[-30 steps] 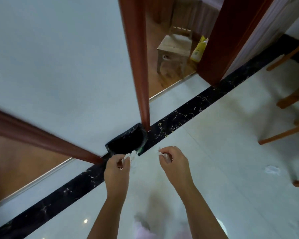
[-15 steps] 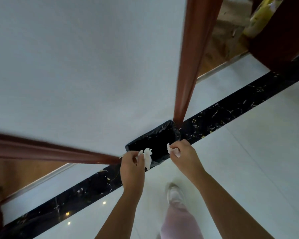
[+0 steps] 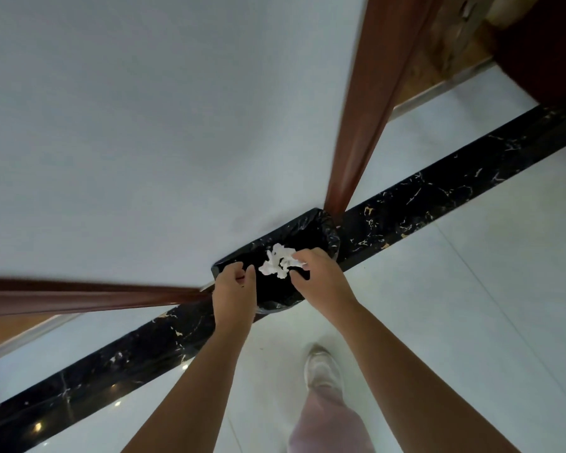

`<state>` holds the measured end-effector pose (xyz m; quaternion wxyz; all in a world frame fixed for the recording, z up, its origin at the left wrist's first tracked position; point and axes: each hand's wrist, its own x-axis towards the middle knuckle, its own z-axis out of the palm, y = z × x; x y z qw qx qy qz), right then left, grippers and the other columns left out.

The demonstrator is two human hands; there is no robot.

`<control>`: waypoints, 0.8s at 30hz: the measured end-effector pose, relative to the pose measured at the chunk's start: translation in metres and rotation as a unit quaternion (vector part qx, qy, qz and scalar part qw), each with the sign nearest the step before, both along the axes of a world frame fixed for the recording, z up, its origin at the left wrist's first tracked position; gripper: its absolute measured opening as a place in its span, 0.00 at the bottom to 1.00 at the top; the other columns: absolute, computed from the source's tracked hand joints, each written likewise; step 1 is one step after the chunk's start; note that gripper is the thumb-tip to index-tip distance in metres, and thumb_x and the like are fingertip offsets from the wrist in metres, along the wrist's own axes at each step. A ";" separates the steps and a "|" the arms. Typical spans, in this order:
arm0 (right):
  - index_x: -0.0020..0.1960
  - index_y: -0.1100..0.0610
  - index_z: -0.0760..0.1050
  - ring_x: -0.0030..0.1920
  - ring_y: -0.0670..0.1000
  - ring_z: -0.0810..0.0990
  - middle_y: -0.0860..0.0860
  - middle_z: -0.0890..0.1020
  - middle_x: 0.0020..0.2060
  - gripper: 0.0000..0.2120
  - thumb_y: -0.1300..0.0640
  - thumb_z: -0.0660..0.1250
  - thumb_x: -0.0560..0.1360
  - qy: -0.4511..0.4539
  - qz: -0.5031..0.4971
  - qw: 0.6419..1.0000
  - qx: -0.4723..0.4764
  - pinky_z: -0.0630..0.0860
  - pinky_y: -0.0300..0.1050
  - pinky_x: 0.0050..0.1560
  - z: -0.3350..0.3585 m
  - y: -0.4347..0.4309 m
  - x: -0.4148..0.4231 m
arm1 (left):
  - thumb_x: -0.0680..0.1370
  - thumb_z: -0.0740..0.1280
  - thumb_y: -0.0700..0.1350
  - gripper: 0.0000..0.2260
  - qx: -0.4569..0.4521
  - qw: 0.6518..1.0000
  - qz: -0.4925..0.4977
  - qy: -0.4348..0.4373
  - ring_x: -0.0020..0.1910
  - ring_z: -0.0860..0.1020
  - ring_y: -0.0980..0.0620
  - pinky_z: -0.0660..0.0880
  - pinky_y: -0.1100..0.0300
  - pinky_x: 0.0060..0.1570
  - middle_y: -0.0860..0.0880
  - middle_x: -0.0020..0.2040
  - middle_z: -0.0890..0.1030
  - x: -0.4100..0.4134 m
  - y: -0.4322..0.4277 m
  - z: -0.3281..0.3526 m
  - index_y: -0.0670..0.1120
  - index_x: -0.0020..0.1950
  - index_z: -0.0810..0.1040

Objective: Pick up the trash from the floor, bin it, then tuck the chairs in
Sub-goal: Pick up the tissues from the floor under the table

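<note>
A small bin lined with a black bag (image 3: 334, 237) stands on the floor against the white wall, at the foot of a door frame. Both my hands hover over its mouth. My left hand (image 3: 233, 291) is at the bin's left rim, fingers curled apart with nothing in them. My right hand (image 3: 324, 282) is over the bin's right side, its fingertips pinching crumpled white tissue (image 3: 276, 263). The tissue hangs between the two hands, above the dark opening. No chairs are in view.
A red-brown door frame post (image 3: 356, 142) rises just behind the bin, and a second one (image 3: 79, 295) runs off to the left. A black marble strip (image 3: 438, 197) crosses the pale tiled floor. My shoe (image 3: 322, 367) and trouser leg are below my arms.
I have come closer and both hands have moved forward over the bin. My left hand has let go of its tissue and spread its fingers; the tissue is now bunched by my right hand.
</note>
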<state>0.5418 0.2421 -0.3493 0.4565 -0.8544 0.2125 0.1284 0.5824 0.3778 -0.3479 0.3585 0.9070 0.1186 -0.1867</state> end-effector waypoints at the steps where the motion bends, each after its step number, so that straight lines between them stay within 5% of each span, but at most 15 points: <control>1: 0.61 0.56 0.72 0.51 0.50 0.76 0.52 0.74 0.56 0.14 0.57 0.62 0.75 -0.006 0.007 1.000 -0.015 0.72 0.42 0.48 0.006 -0.002 -0.002 | 0.79 0.62 0.47 0.16 0.003 1.000 -0.017 -0.004 0.54 0.76 0.49 0.68 0.61 0.49 0.45 0.57 0.78 -0.001 0.001 0.004 0.41 0.63 0.73; 6: 0.62 0.56 0.71 0.53 0.50 0.75 0.51 0.76 0.55 0.15 0.55 0.60 0.77 -0.058 0.017 0.994 -0.092 0.72 0.43 0.50 0.058 -0.006 -0.021 | 0.79 0.61 0.44 0.15 0.021 0.989 -0.142 -0.047 0.58 0.74 0.49 0.70 0.56 0.57 0.44 0.60 0.76 -0.019 0.001 0.049 0.41 0.64 0.72; 10: 0.52 0.60 0.78 0.43 0.53 0.80 0.53 0.82 0.44 0.12 0.57 0.60 0.74 -0.168 -0.017 0.970 -0.176 0.76 0.44 0.44 0.123 -0.008 -0.043 | 0.78 0.62 0.42 0.14 0.052 0.957 -0.250 -0.136 0.59 0.73 0.44 0.69 0.54 0.58 0.43 0.59 0.78 -0.036 -0.002 0.111 0.40 0.63 0.74; 15: 0.50 0.60 0.79 0.49 0.53 0.80 0.54 0.83 0.46 0.13 0.56 0.59 0.74 -0.263 -0.076 0.929 -0.247 0.77 0.50 0.51 0.225 -0.008 -0.083 | 0.76 0.57 0.48 0.18 0.024 0.915 -0.306 -0.263 0.54 0.78 0.44 0.69 0.54 0.56 0.43 0.54 0.81 -0.061 -0.011 0.209 0.39 0.58 0.77; 24: 0.55 0.57 0.78 0.56 0.56 0.78 0.53 0.82 0.52 0.17 0.51 0.57 0.74 -0.248 -0.172 0.891 -0.339 0.71 0.58 0.59 0.375 -0.006 -0.170 | 0.76 0.57 0.49 0.18 0.009 0.833 -0.382 -0.401 0.58 0.76 0.42 0.71 0.49 0.58 0.44 0.55 0.81 -0.113 -0.026 0.367 0.41 0.57 0.79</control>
